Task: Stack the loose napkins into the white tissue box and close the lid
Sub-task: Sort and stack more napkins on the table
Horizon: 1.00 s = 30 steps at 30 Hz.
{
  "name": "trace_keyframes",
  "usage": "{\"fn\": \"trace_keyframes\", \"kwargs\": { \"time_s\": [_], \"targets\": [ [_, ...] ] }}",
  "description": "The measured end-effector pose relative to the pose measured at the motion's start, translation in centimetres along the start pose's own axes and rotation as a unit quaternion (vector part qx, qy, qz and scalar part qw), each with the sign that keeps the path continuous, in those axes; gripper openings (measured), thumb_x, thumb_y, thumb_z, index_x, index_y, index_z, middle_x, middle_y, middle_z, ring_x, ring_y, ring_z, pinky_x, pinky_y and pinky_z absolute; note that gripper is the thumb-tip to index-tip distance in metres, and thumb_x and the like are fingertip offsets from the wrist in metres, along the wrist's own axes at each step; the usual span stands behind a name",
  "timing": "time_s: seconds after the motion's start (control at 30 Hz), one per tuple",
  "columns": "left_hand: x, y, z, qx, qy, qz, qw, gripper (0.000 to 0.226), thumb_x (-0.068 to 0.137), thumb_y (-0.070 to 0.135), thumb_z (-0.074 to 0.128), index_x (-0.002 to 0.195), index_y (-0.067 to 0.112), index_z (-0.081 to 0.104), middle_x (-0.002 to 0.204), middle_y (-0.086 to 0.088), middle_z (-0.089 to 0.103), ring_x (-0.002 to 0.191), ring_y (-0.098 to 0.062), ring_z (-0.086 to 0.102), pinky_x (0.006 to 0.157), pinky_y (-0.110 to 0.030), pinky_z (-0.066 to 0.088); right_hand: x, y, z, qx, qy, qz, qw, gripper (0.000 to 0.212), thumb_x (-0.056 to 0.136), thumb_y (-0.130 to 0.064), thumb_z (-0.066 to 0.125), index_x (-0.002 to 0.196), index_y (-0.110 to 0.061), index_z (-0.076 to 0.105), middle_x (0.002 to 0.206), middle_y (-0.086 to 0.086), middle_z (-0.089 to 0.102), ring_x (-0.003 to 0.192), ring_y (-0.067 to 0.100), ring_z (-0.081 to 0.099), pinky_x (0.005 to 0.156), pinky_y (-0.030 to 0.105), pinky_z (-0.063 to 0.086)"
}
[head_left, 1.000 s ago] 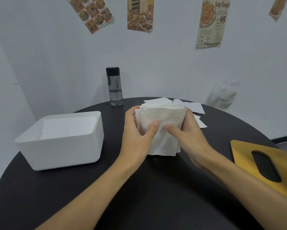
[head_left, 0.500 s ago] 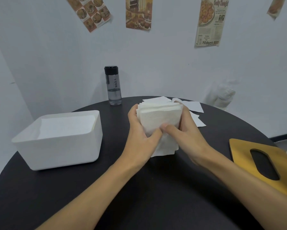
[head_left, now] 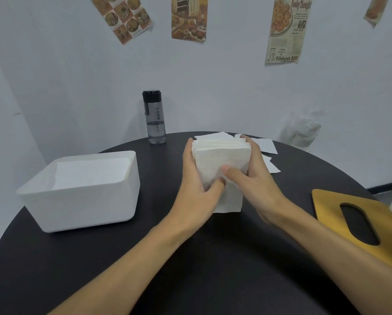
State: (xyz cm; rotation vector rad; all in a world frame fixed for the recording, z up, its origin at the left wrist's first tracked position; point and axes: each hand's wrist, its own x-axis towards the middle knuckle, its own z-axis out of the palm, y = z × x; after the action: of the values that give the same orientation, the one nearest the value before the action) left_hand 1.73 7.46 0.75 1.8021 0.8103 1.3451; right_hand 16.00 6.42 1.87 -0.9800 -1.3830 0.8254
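Both hands grip one napkin stack (head_left: 222, 155) beside the open box.
Left hand (head_left: 195, 189) and right hand (head_left: 256, 180) clasp it upright; white tissue box (head_left: 81, 205) already holds flat napkins, lid (head_left: 358, 223) lying apart.

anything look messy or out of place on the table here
Mostly the loose napkins behind the napkin stack: several lie scattered at different angles. The yellow lid sits apart on the right, off the white box, which is open.
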Motion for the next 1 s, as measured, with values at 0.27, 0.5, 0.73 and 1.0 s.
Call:
{"fn": "trace_keyframes", "kwargs": {
  "time_s": [0.27, 0.5, 0.73, 1.0],
  "targets": [
    [0.0, -0.4, 0.0, -0.006, -0.036, 0.0, 0.999, 0.088, 0.1, 0.013, 0.057, 0.152, 0.046, -0.005, 0.145, 0.022, 0.037, 0.13, 0.009, 0.044, 0.098, -0.014, 0.046, 0.2, 0.3, -0.4, -0.001, 0.013, -0.013, 1.0, 0.063, 0.091, 0.007, 0.058, 0.138, -0.028, 0.036, 0.128, -0.008, 0.058, 0.116, 0.003, 0.06, 0.094, 0.027, 0.054],
    [-0.1, -0.7, -0.5, 0.003, -0.065, 0.009, 0.998, 0.09, 0.102, 0.009, 0.055, 0.156, 0.041, -0.01, 0.139, 0.04, 0.041, 0.132, 0.011, 0.043, 0.103, -0.013, 0.042, 0.5, 0.2, -0.6, 0.019, 0.059, -0.008, 0.998, 0.038, 0.093, 0.006, 0.057, 0.116, -0.023, 0.053, 0.122, 0.004, 0.064, 0.113, 0.018, 0.064, 0.098, 0.046, 0.054],
    [1.5, 0.4, -3.6, 0.072, 0.029, -0.014, 0.997, 0.022, 0.086, 0.009, 0.077, 0.104, 0.02, 0.069, 0.096, 0.006, 0.075, 0.089, -0.009, 0.072, 0.078, -0.028, 0.058, 1.3, -0.7, -3.0, 0.202, 0.009, 0.035, 0.979, 0.03, 0.091, 0.009, 0.058, 0.12, 0.0, 0.054, 0.116, 0.019, 0.064, 0.108, 0.033, 0.064, 0.094, 0.042, 0.052],
    [1.7, 0.7, -5.3, 0.137, 0.022, 0.027, 0.99, 0.046, 0.081, 0.005, 0.08, 0.112, 0.036, 0.068, 0.098, 0.017, 0.073, 0.093, 0.001, 0.068, 0.084, -0.02, 0.055, 1.1, 0.1, -3.6, -0.105, -0.068, 0.024, 0.992, 0.035, 0.087, 0.0, 0.071, 0.114, -0.02, 0.068, 0.107, -0.007, 0.075, 0.101, 0.01, 0.07, 0.087, 0.023, 0.053]
  ]
}}
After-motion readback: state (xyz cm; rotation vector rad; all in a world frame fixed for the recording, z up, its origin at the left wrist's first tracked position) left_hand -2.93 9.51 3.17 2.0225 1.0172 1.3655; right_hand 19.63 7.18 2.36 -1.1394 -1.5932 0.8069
